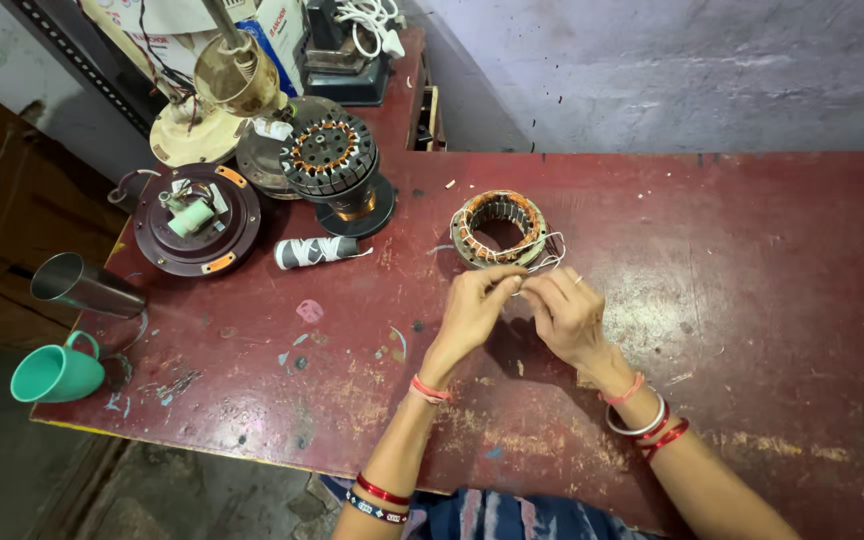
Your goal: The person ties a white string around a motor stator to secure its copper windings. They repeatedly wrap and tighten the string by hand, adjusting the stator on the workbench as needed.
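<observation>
A ring-shaped motor stator (pixel 498 228) with copper windings lies on the worn red table (pixel 752 280). Thin white wire leads (pixel 550 252) run from its near right side toward me. My left hand (pixel 476 308) and my right hand (pixel 564 312) meet just in front of the stator, fingertips pinched together on those leads. Both wrists wear red thread, and bangles circle the forearms.
At the table's far left stand a dark fan motor cover (pixel 197 220), a wound stator on a base (pixel 334 160), more fan parts (pixel 222 100) and a taped roll (pixel 314 251). A steel tumbler (pixel 82 285) and a green cup (pixel 55 372) sit at the left edge.
</observation>
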